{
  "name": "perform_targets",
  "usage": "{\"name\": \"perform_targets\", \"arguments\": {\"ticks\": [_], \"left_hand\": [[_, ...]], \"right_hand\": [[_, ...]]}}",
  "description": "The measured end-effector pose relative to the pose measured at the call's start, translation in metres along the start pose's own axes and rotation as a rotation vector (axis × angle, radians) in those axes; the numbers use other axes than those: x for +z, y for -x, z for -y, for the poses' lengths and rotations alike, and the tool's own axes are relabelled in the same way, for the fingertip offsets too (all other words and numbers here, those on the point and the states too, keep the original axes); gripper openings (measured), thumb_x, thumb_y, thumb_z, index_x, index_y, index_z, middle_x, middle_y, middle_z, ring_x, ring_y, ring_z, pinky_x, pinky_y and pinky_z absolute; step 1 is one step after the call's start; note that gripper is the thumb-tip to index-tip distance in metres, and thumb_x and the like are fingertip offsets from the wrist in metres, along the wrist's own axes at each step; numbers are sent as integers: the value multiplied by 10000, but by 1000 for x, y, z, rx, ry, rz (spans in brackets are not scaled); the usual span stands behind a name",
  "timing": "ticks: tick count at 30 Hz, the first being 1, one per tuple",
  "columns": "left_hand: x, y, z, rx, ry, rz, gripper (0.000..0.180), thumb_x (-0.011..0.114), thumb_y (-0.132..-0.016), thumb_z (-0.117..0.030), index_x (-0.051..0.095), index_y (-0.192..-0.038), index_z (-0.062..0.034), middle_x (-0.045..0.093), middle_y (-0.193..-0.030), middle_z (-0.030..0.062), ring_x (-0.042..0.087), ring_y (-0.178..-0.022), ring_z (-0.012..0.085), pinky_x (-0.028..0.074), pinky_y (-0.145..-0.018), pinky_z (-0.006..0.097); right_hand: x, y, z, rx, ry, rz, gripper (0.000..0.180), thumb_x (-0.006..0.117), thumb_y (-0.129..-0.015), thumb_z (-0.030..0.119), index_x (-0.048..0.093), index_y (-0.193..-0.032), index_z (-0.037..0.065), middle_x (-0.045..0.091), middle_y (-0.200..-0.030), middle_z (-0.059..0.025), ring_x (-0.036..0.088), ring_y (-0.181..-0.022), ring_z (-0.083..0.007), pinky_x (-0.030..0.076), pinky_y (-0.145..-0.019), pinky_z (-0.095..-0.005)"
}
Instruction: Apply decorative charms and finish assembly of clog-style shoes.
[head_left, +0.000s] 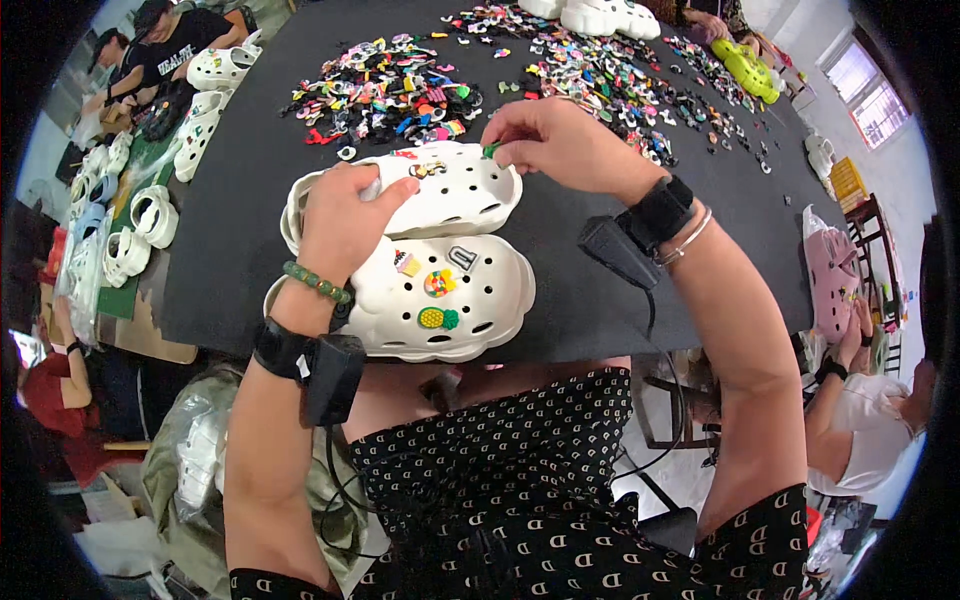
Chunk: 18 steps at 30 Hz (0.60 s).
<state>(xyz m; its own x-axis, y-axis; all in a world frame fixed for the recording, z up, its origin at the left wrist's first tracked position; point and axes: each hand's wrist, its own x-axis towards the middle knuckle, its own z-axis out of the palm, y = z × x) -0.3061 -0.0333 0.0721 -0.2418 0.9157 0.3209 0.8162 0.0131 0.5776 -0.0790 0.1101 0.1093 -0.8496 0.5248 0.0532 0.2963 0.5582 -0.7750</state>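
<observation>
Two white clogs lie side by side on the black table in front of me, toes to the right. The nearer clog carries a cupcake charm, a round colourful charm, a grey-and-white charm and a pineapple charm. On the farther clog sit a red charm and a gold-and-black charm near its far side. My left hand grips this clog by its heel end, thumb across its upper. At its toe, my right hand pinches a small green charm, mostly covered by the fingertips.
Loose charms lie in a heap beyond the clogs, with a larger heap to the right. More white clogs stand at the far edge, and others along the left. A yellow-green clog is far right. Other people work around the table.
</observation>
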Motion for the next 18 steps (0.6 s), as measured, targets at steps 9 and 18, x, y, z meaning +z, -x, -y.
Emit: {"name": "perform_targets", "arguments": {"ticks": [9,18], "left_hand": [[-1,3,-2,-30,30,35,425,756,-798,-373,642,-774,36,553,-701,163,529,-668,268,407,-631,384],[-4,3,-8,-73,81,14,444,760,-791,-378,614,-732,37,546,-715,161,536,-685,277,418,-648,396]], "right_hand": [[16,-22,19,1,345,-1,158,701,-777,95,658,-895,-2,655,-720,-88,623,-670,-163,491,-634,-309],[14,-43,8,-35,406,90,130,764,-734,122,709,-821,43,694,-767,-95,668,-724,-222,513,-649,-349]]}}
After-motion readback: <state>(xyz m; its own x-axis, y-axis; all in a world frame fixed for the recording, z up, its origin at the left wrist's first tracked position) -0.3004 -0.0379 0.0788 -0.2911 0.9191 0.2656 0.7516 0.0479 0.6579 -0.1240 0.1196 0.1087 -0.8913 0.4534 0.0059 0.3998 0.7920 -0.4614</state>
